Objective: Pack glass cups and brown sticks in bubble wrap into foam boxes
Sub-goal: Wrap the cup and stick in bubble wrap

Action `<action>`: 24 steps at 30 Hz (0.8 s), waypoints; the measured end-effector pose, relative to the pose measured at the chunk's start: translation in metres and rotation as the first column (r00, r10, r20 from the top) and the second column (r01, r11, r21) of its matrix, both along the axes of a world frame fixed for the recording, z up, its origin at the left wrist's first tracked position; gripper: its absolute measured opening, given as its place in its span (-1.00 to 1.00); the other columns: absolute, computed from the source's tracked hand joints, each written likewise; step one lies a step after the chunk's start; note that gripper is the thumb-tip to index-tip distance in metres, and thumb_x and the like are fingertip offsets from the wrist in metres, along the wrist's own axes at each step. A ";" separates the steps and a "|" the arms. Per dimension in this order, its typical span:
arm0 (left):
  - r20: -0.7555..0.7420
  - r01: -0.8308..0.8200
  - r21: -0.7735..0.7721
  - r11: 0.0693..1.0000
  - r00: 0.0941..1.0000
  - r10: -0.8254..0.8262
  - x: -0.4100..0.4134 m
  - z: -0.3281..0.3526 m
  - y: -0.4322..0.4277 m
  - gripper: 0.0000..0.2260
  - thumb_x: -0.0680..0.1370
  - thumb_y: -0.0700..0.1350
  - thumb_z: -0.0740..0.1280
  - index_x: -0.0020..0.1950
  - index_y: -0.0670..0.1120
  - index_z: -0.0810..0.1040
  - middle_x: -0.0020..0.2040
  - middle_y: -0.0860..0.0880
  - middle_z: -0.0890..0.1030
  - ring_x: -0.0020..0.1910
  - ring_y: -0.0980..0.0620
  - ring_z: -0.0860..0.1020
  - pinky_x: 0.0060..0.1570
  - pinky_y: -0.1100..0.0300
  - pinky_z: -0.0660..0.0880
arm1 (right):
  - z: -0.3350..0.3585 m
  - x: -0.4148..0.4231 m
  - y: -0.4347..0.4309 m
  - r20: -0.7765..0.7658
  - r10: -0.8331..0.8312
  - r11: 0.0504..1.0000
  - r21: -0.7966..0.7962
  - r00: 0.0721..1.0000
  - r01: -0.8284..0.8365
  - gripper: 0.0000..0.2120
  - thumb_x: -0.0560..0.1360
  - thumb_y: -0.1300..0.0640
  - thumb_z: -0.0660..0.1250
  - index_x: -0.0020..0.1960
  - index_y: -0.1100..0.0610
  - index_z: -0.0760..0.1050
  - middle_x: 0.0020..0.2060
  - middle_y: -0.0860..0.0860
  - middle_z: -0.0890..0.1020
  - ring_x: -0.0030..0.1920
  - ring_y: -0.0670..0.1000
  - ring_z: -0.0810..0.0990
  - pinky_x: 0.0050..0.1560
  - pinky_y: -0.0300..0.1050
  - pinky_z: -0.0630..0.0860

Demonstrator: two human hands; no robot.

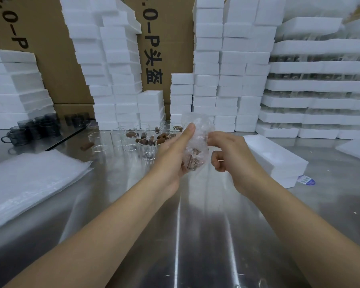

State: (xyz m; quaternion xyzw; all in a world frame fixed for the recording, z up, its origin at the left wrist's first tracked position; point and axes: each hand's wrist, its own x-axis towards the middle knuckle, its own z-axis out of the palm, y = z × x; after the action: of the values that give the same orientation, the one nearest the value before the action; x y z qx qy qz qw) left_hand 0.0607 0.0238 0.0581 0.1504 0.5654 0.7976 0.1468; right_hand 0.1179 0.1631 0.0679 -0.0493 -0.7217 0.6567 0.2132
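Steel table [195,225], shiny, seen from the head camera. Behind it stand tall stacks of white foam boxes [227,80], with printed cardboard cartons [50,59] behind those. Far right: long foam trays [320,86], stacked; their contents are too blurred to name.

Both forearms reach in over the table's middle.

- Left hand [173,150]: curled round a bubble-wrap bundle [196,142] from the left and beneath, thumb straight up along the wrap.
- Right hand [227,148]: thumb and forefinger pinch the bundle's right edge near the top; the other fingers are curled into the palm.
- Bundle: held upright above the table, touching nothing but the two hands. A brown stick [192,162] shows through the plastic in its lower half. Whether a cup is inside, I cannot tell.

On the table:
- Clear glass cups [148,148], upright in a loose group just beyond the left hand.
- Loose brown sticks [148,140] lie among those cups; one stray stick [87,145] lies apart to the left.
- Dark cups [37,127] with handles, far left, near the stacks.
- Flat pile of bubble-wrap sheets [29,179], near-left edge.
- One single foam box [274,156], just right of the right hand; a small blue-and-white sticker [306,180] lies beside its near corner.
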 end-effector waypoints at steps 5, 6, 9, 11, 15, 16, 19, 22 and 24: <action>0.158 0.064 0.079 0.995 0.984 -0.076 -0.002 0.001 -0.001 -0.52 0.64 0.27 0.36 0.41 -0.02 0.62 0.21 -0.12 0.76 0.05 -0.10 0.75 -0.01 0.08 0.66 | -0.006 0.000 0.000 -0.258 -0.240 0.920 0.247 0.936 0.304 -0.85 0.56 0.10 0.42 0.10 -0.07 0.58 0.04 -0.21 0.66 -0.26 -0.18 0.58 -0.20 -0.35 0.46; 0.188 0.076 0.099 0.992 0.978 -0.094 -0.002 0.001 -0.002 -0.54 0.65 0.27 0.34 0.40 -0.01 0.62 0.19 -0.11 0.77 0.01 -0.08 0.75 -0.08 0.12 0.66 | -0.007 -0.001 0.000 -0.270 -0.228 0.912 0.277 0.935 0.302 -0.80 0.57 0.02 0.43 0.18 -0.12 0.54 0.11 -0.24 0.62 -0.15 -0.22 0.60 -0.15 -0.39 0.44; 0.264 0.100 0.106 0.989 0.956 -0.124 -0.003 -0.001 -0.003 -0.53 0.64 0.31 0.33 0.31 -0.03 0.68 0.09 -0.09 0.78 -0.13 -0.03 0.74 -0.19 0.14 0.64 | -0.012 -0.002 -0.002 -0.254 -0.131 0.890 0.396 0.958 0.227 -0.61 0.57 -0.13 0.43 0.37 -0.25 0.46 0.29 -0.29 0.50 0.17 -0.26 0.54 0.06 -0.31 0.49; 0.292 0.108 0.078 0.991 0.948 -0.126 -0.003 -0.004 -0.001 -0.54 0.62 0.32 0.32 0.20 -0.03 0.71 0.00 -0.07 0.76 -0.21 0.00 0.70 -0.20 0.13 0.59 | -0.018 -0.003 -0.003 -0.284 -0.094 0.798 0.551 0.954 0.243 -0.57 0.58 -0.10 0.43 0.42 -0.19 0.47 0.31 -0.26 0.51 0.27 -0.22 0.49 0.23 -0.16 0.51; 0.302 0.144 0.053 0.988 0.941 -0.154 -0.002 -0.008 0.003 -0.61 0.62 0.28 0.33 0.01 0.01 0.76 -0.08 -0.06 0.72 -0.26 0.00 0.66 -0.24 0.13 0.54 | -0.026 -0.007 -0.004 -0.385 -0.136 0.703 0.612 0.913 0.362 -0.63 0.54 -0.08 0.40 0.33 -0.08 0.55 0.15 -0.21 0.60 0.15 -0.15 0.52 0.15 -0.08 0.52; 0.289 0.153 0.044 0.987 0.944 -0.159 -0.001 -0.008 0.003 -0.62 0.61 0.28 0.33 -0.03 0.01 0.77 -0.09 -0.05 0.73 -0.28 0.00 0.67 -0.27 0.15 0.55 | -0.025 -0.008 -0.004 -0.397 -0.147 0.702 0.603 0.906 0.378 -0.65 0.53 -0.09 0.39 0.30 -0.09 0.56 0.10 -0.23 0.60 0.09 -0.19 0.52 0.09 -0.12 0.51; 0.245 0.164 0.019 0.986 0.956 -0.164 0.002 -0.007 0.004 -0.63 0.62 0.26 0.31 0.04 0.03 0.77 -0.06 -0.04 0.76 -0.30 0.01 0.70 -0.31 0.19 0.58 | -0.023 -0.007 0.000 -0.405 -0.144 0.718 0.585 0.903 0.377 -0.65 0.51 -0.02 0.42 0.28 -0.15 0.52 0.11 -0.25 0.58 0.07 -0.24 0.52 0.06 -0.16 0.52; 0.201 0.171 0.001 0.985 0.965 -0.168 0.005 -0.004 0.004 -0.61 0.67 0.23 0.25 0.16 0.00 0.74 -0.04 -0.05 0.78 -0.30 0.02 0.71 -0.35 0.23 0.56 | -0.020 -0.005 0.000 -0.346 -0.133 0.808 0.505 0.929 0.303 -0.41 0.47 0.04 0.47 0.44 -0.26 0.39 0.27 -0.26 0.50 0.22 -0.22 0.51 0.15 -0.21 0.52; 0.175 0.191 0.039 0.981 0.965 -0.195 0.007 -0.001 0.003 -0.61 0.70 0.17 0.24 0.11 -0.04 0.78 -0.05 -0.07 0.78 -0.31 0.01 0.72 -0.39 0.24 0.56 | -0.016 -0.004 -0.001 -0.268 -0.105 0.878 0.427 0.958 0.216 -0.38 0.43 0.02 0.46 0.45 -0.25 0.42 0.24 -0.30 0.55 0.22 -0.27 0.54 0.17 -0.22 0.56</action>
State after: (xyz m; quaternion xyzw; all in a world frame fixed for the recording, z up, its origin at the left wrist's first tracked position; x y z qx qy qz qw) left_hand 0.0680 0.0271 0.0570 0.1346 0.5241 0.7957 0.2721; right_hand 0.1136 0.1620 0.0517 0.0201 -0.8171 0.4521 0.3573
